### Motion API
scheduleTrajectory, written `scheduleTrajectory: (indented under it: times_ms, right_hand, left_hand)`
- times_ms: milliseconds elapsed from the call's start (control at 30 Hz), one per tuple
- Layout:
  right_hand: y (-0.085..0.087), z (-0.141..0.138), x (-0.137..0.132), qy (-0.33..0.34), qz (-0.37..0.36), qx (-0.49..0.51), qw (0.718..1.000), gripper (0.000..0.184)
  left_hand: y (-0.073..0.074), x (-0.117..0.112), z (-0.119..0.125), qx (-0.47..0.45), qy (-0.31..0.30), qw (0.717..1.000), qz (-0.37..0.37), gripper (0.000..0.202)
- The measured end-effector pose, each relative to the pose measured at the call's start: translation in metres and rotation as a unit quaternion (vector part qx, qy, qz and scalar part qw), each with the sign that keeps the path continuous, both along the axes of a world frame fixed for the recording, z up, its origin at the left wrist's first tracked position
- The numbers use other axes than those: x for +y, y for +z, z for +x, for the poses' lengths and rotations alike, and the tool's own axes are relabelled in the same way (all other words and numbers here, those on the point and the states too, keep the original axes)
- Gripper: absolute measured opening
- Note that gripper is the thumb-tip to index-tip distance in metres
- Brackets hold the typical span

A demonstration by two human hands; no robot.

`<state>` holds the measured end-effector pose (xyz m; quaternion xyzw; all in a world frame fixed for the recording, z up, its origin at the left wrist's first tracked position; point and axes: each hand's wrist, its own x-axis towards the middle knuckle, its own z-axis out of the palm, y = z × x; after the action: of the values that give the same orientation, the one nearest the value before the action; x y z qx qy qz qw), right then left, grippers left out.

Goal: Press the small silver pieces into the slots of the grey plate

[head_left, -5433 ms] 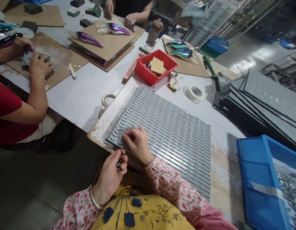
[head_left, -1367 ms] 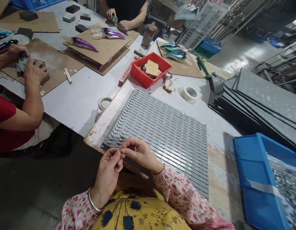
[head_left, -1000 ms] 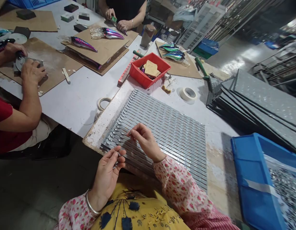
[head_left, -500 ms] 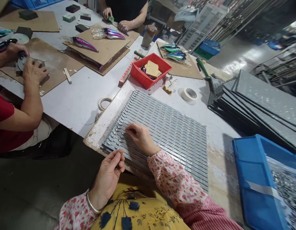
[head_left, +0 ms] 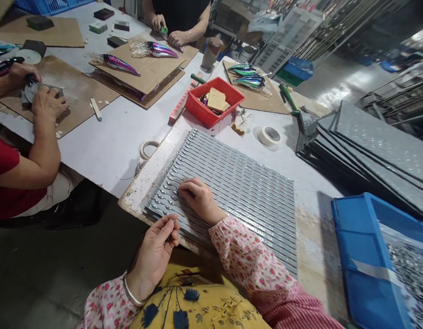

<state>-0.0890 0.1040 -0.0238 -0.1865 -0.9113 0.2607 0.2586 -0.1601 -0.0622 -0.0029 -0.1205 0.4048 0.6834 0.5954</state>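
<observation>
A grey ribbed tray with many long grooves lies on the table in front of me. My right hand rests on its near left part, fingers curled and pressed down onto a groove; what they pinch is too small to make out. My left hand hovers off the table's near edge, just below the tray's corner, fingers curled around small dark pieces that are mostly hidden.
A blue bin of small metal parts stands at the right. Stacked grey trays lie behind it. A red tub, a tape roll and fishing lures on cardboard sit farther back. Two other people work at the left and far side.
My right hand went from meeting my left hand at the tray's edge to lifting over the tray, then came down onto the grooves. My left hand stayed by the table edge.
</observation>
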Motion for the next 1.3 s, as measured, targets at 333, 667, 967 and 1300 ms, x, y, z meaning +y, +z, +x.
scheduleTrajectory:
  times_ms: [333, 667, 967, 1300]
  right_hand:
    - [-0.001, -0.005, -0.002, -0.064, -0.029, -0.022, 0.997, 0.011]
    - [0.036, 0.015, -0.028, 0.112, -0.339, 0.014, 0.934, 0.013]
    - [0.030, 0.011, -0.037, 0.088, -0.428, 0.057, 0.898, 0.018]
    - [0.019, -0.009, 0.018, -0.033, -0.115, -0.075, 0.990, 0.007]
  left_hand:
    - [0.002, 0.003, 0.001, 0.013, 0.041, 0.999, -0.004, 0.021]
    - [0.002, 0.007, 0.001, -0.023, 0.041, 0.999, 0.006, 0.019]
    - [0.008, 0.012, 0.001, -0.035, 0.045, 0.998, 0.012, 0.014]
    - [0.006, 0.002, 0.002, -0.042, -0.010, 0.999, 0.002, 0.014]
